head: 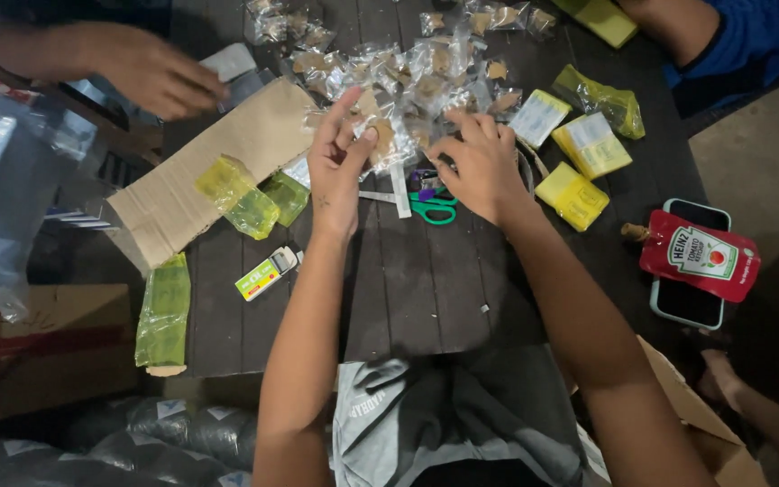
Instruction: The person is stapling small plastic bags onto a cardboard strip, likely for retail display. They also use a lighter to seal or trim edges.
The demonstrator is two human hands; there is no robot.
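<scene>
Nearest the camera, the person's two bare forearms are reaching forward over a dark slatted tabletop (407, 289). On it, close in at the left, a green plastic packet (163, 311) is lying lengthwise, and a small lighter-shaped item (268, 272) is lying just beside the left forearm. At the right, a red sauce pouch (700, 255) is resting on top of a phone (689, 302).

Farther out, the left hand (337, 171) is pinching a small clear sachet (380, 137) with brown contents between thumb and fingers, the index finger lifting free. The right hand (481, 167) is lying palm down, its fingers curling onto the edge of a heap of clear sachets (426, 81); whether they are gripping one cannot be told. Green-handled scissors (432, 207) are lying between the two hands, partly under the right one.

To the left, yellow-green packets (250, 198) are sitting on a flattened cardboard piece (218, 162). To the right, yellow packets (583, 167) are lying near the heap.

Farthest off, another person's hand (151, 72) is reaching in at top left, and a blue sleeve (750, 41) is showing at top right.
</scene>
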